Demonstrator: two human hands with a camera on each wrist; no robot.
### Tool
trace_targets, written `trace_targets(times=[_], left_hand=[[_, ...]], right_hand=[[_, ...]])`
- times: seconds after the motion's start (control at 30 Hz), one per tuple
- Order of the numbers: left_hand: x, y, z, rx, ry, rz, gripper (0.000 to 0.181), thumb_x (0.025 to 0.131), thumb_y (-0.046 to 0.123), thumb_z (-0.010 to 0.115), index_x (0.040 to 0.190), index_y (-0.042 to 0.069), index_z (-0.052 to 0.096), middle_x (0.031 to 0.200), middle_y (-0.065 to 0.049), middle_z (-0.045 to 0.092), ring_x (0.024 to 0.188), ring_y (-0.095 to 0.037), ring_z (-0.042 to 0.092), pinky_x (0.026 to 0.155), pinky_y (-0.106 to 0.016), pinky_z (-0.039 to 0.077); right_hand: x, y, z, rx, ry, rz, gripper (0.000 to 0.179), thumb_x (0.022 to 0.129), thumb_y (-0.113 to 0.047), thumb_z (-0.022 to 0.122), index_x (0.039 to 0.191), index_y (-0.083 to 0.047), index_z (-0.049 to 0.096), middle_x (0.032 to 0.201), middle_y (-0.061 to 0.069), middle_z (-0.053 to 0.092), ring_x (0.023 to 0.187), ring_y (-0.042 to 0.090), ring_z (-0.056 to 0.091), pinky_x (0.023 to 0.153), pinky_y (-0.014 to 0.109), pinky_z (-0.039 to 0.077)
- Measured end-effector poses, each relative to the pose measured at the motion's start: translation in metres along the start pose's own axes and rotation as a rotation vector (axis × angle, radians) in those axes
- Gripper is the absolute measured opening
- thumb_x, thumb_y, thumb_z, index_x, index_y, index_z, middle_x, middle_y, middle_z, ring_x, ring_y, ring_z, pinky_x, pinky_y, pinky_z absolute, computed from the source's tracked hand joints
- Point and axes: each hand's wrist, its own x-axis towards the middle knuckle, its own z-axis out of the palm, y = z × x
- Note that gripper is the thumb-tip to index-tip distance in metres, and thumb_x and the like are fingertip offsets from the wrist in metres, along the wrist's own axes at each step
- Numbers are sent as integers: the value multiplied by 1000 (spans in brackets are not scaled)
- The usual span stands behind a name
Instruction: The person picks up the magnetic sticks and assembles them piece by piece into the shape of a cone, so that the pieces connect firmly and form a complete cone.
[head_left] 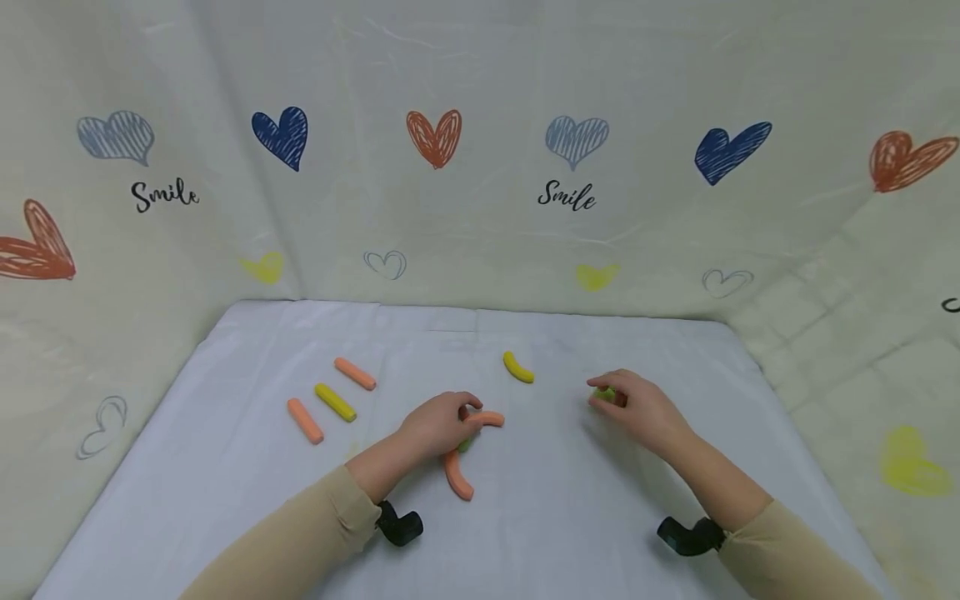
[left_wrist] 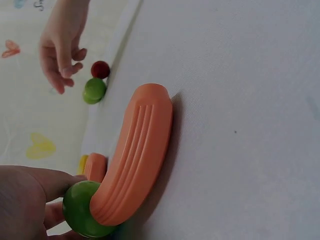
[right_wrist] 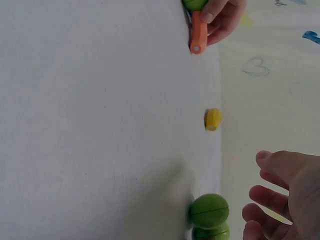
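Note:
My left hand [head_left: 442, 423] grips a green ball [left_wrist: 80, 210] low over the white table. A curved orange magnetic stick [left_wrist: 137, 155] meets that ball and extends toward the near side. Another curved orange stick [head_left: 489, 418] juts out to the right beyond the left fingers. In the right wrist view, this far stick has a round grey spot on its end. My right hand [head_left: 641, 410] hovers with relaxed, slightly bent fingers above a green ball [right_wrist: 209, 211]. A second green ball [right_wrist: 212, 233] sits against it. From the left wrist view, a dark red ball [left_wrist: 100, 69] also shows beside them.
A curved yellow stick [head_left: 519, 367] lies between the hands, farther back. On the left are two straight orange sticks [head_left: 304, 421] and a straight yellow one [head_left: 335, 402]. A cloth wall [head_left: 480, 233] with printed hearts rises behind the table and along its sides.

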Motion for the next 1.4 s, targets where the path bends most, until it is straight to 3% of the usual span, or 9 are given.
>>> trace_targets(times=[0.43, 0.67, 0.87, 1.03, 1.4], left_hand=[[7, 0, -1, -45, -58, -35, 25, 96, 31, 64, 119, 23, 68, 104, 2, 63, 89, -16, 56, 79, -36, 47], [7, 2, -2, -72, -66, -41, 24, 96, 29, 65, 118, 21, 68, 104, 1, 63, 89, -17, 56, 79, -36, 47], [5, 3, -3, -73, -59, -45, 24, 96, 31, 65, 117, 21, 69, 105, 1, 63, 91, -17, 56, 81, -37, 47], [4, 2, -5, -80, -54, -43, 24, 96, 32, 65, 116, 21, 69, 107, 0, 63, 94, -17, 56, 84, -38, 47], [5, -2, -9, -166, -80, -61, 25, 94, 29, 67, 117, 20, 70, 107, 0, 64, 93, -17, 56, 81, -35, 47]], right_hand=[[1, 26, -2, -169, -26, -49, 39, 89, -18, 75, 125, -6, 67, 108, 9, 61, 82, 17, 57, 67, 33, 47], [2, 34, 4, -301, 14, -111, 39, 84, -15, 79, 121, -7, 69, 105, 10, 59, 80, 17, 53, 65, 32, 46], [4, 33, 6, -380, 45, -155, 41, 81, -14, 81, 119, -5, 69, 103, 10, 60, 86, 25, 56, 68, 38, 49], [5, 37, 12, -419, 89, -201, 42, 78, -14, 84, 117, -4, 70, 99, 9, 61, 90, 29, 58, 73, 43, 52], [8, 34, 13, -409, 122, -223, 40, 80, -19, 83, 115, -4, 71, 97, 7, 63, 83, 22, 55, 68, 38, 48]])
